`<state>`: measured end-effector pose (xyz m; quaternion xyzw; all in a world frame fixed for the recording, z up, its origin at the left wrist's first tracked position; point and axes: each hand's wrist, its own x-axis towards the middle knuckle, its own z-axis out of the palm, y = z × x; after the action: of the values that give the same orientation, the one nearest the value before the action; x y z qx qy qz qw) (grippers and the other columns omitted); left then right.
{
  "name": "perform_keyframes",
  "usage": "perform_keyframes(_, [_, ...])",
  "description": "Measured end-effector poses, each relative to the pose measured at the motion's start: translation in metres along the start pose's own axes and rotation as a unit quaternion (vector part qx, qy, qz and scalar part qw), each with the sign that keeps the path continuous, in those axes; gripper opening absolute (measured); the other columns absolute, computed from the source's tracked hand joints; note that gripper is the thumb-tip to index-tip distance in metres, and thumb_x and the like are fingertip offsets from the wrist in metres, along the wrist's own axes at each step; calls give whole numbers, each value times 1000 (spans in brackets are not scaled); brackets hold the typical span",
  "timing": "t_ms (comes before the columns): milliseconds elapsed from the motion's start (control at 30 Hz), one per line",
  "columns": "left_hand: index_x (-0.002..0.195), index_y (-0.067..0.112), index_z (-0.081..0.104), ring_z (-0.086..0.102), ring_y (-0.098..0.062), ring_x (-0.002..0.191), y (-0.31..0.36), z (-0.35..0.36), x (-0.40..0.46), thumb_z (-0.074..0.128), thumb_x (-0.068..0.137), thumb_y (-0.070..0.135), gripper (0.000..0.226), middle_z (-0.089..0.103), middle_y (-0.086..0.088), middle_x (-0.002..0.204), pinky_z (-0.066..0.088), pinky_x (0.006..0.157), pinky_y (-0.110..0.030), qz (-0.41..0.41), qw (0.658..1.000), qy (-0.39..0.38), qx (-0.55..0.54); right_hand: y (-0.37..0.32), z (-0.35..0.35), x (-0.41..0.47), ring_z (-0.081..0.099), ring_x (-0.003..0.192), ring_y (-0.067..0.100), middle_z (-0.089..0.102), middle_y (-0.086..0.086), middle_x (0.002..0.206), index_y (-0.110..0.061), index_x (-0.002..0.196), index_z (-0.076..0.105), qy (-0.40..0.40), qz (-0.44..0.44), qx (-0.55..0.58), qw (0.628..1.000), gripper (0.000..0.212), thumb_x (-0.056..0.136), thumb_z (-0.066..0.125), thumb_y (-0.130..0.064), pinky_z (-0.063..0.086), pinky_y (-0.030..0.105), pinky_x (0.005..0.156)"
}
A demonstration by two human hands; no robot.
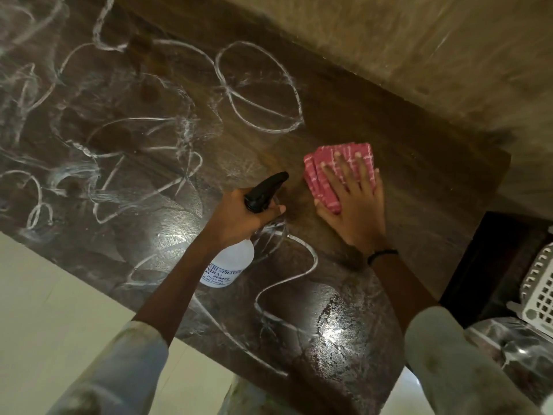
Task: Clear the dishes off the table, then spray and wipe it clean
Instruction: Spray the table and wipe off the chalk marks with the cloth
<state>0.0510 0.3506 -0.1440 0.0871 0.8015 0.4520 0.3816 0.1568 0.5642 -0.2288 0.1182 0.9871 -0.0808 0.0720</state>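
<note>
Head view, wiping stage. No dishes show on the table [404,139]; white scribbles cover most of its dark top, and wet patches shine near the front edge. My right hand [354,202] lies flat, fingers straight and slightly spread, pressing the folded pink cloth [326,175] onto the top near the far right corner. My left hand [242,214] is curled round the neck of the sprayer [230,259], black nozzle pointing toward the cloth; I cannot tell whether a finger is on the trigger. A white basket [538,289] sits off the table at right. To wipe well, I judge: keep the palm flat, work in overlapping passes from this corner toward the scribbles, spray ahead of the cloth, and refold once it loads up.
</note>
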Motion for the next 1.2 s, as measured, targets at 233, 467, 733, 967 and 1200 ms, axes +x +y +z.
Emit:
perform_keyframes(233, [86,6,68,51,2,38,-4,-2,-4,73,79,22,19,58,11,46,38,46,-9,17,1000,8,0,-52,-5,59,0,147,35,9,5,161,-30,152,14,13,82,59,995,73,89,26,-64,-6,57,113])
perform_keyframes(467, [102,1,66,47,-6,31,-8,-9,-2,73,79,17,29,62,-21,61,40,37,-18,-15,1000,15,2,-81,8,10,15,146,33,26,6,157,-28,145,35,-2,-121,19,992,62,92,28,-59,3,55,117])
perform_keyframes(733, [85,6,67,48,-1,33,-22,0,-36,70,81,15,10,54,6,41,41,43,-17,-4,999,7,36,-20,10,-44,9,147,30,14,1,160,-33,151,17,8,67,32,997,72,89,31,-67,10,58,115])
perform_keyframes(967, [80,17,71,66,-16,69,-52,31,-80,70,77,15,4,69,-7,69,51,66,-26,18,994,-49,93,-15,15,-135,9,147,29,18,0,159,-33,151,18,-23,89,12,996,72,89,26,-69,19,58,113])
perform_keyframes(1200, [85,4,70,61,-16,58,-75,58,-108,71,76,24,22,63,-6,63,45,56,-24,19,984,-42,174,-9,17,-168,9,147,29,20,2,158,-31,150,23,-20,139,14,990,71,89,29,-67,23,58,111])
